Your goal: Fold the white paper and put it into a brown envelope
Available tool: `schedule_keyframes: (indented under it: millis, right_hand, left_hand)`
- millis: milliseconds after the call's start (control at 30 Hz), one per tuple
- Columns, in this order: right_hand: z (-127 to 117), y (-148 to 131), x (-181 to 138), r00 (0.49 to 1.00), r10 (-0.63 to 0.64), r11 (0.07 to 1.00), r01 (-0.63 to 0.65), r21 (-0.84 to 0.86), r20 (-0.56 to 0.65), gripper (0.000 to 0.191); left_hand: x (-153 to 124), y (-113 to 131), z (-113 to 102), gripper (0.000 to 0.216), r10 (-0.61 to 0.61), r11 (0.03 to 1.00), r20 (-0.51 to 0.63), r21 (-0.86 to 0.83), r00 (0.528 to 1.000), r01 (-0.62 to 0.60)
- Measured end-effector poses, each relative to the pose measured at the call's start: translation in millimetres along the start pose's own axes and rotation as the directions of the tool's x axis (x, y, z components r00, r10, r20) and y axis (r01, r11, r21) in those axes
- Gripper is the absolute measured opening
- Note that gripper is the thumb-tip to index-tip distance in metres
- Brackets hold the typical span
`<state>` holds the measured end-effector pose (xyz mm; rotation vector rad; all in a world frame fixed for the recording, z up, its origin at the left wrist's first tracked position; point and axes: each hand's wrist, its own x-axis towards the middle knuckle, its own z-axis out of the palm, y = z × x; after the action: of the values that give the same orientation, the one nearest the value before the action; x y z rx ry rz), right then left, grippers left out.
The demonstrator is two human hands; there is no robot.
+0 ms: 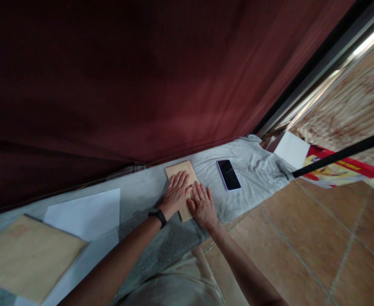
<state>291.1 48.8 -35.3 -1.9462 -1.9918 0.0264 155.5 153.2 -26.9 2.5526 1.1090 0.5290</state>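
Observation:
A small tan envelope (pixel 179 169) lies on a grey towel (pixel 257 170) spread over the floor. My left hand (pixel 176 192) rests flat on it with fingers stretched out, a black band on the wrist. My right hand (pixel 202 204) lies flat beside it, fingers extended, covering the envelope's near right part. Both palms press down side by side on the envelope. A dark phone (pixel 228 174) lies face up on the towel just right of my hands.
A white sheet (pixel 86 212) and a large brown envelope (pixel 27 255) lie at the left. A dark red curtain (pixel 142 76) hangs behind. Tiled floor (pixel 317 238), a white paper (pixel 291 148), a colourful printed sheet (pixel 333 168) and a black rod (pixel 343 153) are at right.

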Motion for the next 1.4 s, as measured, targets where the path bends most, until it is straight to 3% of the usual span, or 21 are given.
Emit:
schedule_keyframes:
  millis: [367, 600, 1000, 1133, 1300, 1400]
  right_hand:
    - [-3.7, -26.2, -32.8, 1.000, 0.006, 1.000, -0.006, -0.001, -0.007, 0.061]
    - [-5.1, -26.2, -33.6, 1.000, -0.015, 1.000, 0.015, -0.020, 0.008, 0.071]
    - [1.3, -24.0, -36.7, 0.999, -0.046, 0.998, 0.045, -0.047, -0.019, 0.071]
    - [6.6, -18.9, -40.1, 0.997, -0.069, 0.996, 0.067, -0.052, -0.035, 0.071]
    - [12.5, -12.8, -42.9, 0.989, -0.128, 0.990, 0.122, -0.076, -0.080, 0.070]
    - [15.6, -11.2, -44.1, 0.987, -0.133, 0.987, 0.123, -0.104, -0.095, 0.071]
  left_hand:
    - [11.5, -2.4, -3.5, 0.057, 0.025, 1.000, 0.033, 0.004, 0.999, -0.025]
    - [13.8, -4.1, 0.8, 0.059, 0.012, 0.998, 0.040, 0.065, 0.999, -0.015]
    - [9.7, -0.4, 0.0, 0.057, -0.003, 1.000, 0.013, 0.007, 1.000, 0.003]
    - [-21.3, 6.3, -6.2, 0.052, -0.016, 0.998, 0.028, -0.060, 0.999, 0.017]
    - [-94.7, 15.6, -20.8, 0.050, 0.025, 0.997, 0.057, -0.076, 0.998, -0.020]
    - [-140.0, 14.2, -35.4, 0.054, -0.015, 1.000, 0.026, -0.018, 1.000, 0.016]
